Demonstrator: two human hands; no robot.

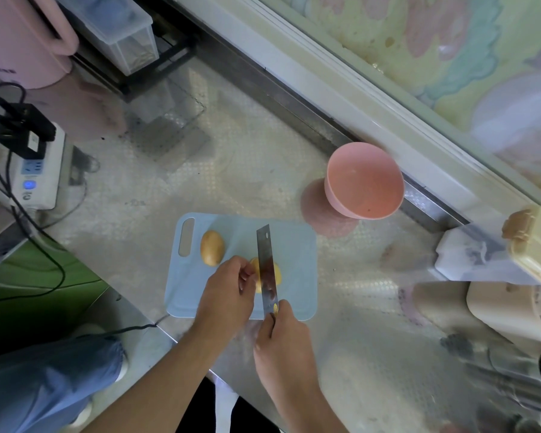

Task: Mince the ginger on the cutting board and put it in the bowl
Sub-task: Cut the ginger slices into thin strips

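Nearest, the right hand [281, 331] wraps its grip around the handle of the knife [266, 270], blade laid across one ginger piece [277, 274]. The left hand [228, 287] pinches that piece from the left, apparently to steady it. Both pieces sit on the blue cutting board [294, 245]; the second piece [212, 247] waits near its left end. Farther right, the pink bowl [364, 182] stands on the bench [169, 182], apart from the board.
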